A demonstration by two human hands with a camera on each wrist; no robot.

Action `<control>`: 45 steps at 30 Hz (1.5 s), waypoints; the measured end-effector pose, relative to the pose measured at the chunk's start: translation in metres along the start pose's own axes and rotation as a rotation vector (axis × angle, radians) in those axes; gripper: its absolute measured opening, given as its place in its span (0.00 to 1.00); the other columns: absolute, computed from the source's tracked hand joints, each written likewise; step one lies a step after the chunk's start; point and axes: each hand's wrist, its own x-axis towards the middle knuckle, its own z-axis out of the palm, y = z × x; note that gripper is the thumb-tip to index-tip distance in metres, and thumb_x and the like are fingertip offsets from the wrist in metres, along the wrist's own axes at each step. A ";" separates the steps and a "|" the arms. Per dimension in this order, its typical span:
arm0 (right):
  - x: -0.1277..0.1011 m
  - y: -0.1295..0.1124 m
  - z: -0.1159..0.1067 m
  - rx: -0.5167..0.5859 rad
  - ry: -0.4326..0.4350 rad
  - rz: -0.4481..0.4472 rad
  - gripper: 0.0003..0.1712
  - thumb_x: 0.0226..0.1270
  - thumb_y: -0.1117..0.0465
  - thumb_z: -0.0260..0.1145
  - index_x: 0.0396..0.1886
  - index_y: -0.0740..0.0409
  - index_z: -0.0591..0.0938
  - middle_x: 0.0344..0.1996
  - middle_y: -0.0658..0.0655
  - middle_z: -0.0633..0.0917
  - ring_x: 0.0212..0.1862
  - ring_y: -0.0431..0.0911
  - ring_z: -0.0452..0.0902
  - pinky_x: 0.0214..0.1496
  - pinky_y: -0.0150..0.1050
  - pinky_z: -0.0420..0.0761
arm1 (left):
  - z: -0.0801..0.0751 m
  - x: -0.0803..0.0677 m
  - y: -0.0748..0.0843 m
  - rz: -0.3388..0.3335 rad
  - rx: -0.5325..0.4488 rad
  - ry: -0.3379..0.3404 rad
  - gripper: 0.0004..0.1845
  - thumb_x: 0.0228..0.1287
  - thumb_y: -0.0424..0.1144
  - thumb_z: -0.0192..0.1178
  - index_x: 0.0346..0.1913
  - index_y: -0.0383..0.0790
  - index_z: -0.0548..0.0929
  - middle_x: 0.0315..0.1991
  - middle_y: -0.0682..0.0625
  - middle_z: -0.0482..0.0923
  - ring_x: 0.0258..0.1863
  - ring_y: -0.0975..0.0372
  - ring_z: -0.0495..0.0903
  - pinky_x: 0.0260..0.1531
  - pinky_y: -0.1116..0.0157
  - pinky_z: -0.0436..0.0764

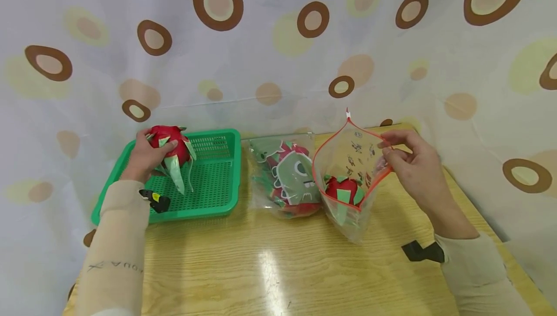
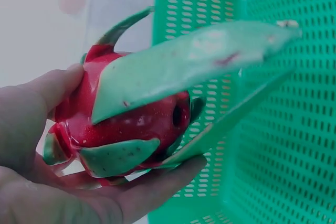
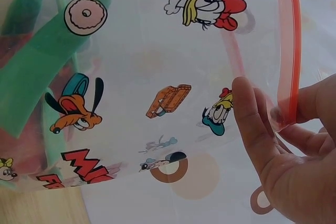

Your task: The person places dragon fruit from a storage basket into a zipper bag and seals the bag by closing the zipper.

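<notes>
- My left hand [image 1: 145, 154]: fingers curled round a red dragon fruit [image 1: 180, 151], thumb on one side of it, other fingers underneath, as the left wrist view shows.
- Position of this fruit: above the left part of the green basket [image 1: 236, 176], long green scales hanging downward.
- Basket: slotted walls and floor; at the far left corner of the counter [image 1: 209, 258].
- My right hand [image 1: 413, 164]: thumb and fingers pinching the right side of the red zip rim of a clear bag [image 1: 344, 144]; mouth spread wide.
- This bag: right of centre, toward the counter's far edge; cartoon figures printed on the wall; white slider [image 1: 348, 114] at the top corner of the rim.
- Inside it: another dragon fruit [image 1: 341, 190], low down, green scales against the plastic.
- Second bag [image 1: 293, 180]: between basket and open bag, near the counter's far edge; one-eyed face printed on front, red and green contents behind.
- Backdrop: spotted cloth [image 1: 261, 16] beyond the far edge.
</notes>
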 end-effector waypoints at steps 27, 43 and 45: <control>0.000 0.001 0.001 0.020 0.003 -0.021 0.15 0.73 0.67 0.57 0.58 0.60 0.75 0.44 0.46 0.80 0.34 0.32 0.82 0.32 0.23 0.80 | 0.022 -0.046 0.050 0.163 -0.198 -0.144 0.48 0.69 0.55 0.58 0.79 0.53 0.37 0.81 0.44 0.40 0.73 0.42 0.57 0.35 0.67 0.84; 0.000 0.001 0.001 0.038 0.003 -0.013 0.15 0.73 0.67 0.58 0.58 0.60 0.76 0.45 0.46 0.80 0.34 0.32 0.82 0.32 0.23 0.80 | 0.054 -0.067 0.071 0.242 -0.222 -0.261 0.45 0.66 0.56 0.62 0.78 0.57 0.46 0.79 0.48 0.49 0.68 0.45 0.66 0.41 0.63 0.86; 0.000 0.001 0.001 0.044 0.001 -0.016 0.15 0.73 0.67 0.58 0.58 0.60 0.76 0.45 0.46 0.80 0.34 0.32 0.82 0.32 0.23 0.80 | 0.059 -0.068 0.073 0.256 -0.219 -0.269 0.45 0.66 0.57 0.62 0.78 0.58 0.47 0.79 0.49 0.50 0.68 0.45 0.67 0.40 0.63 0.86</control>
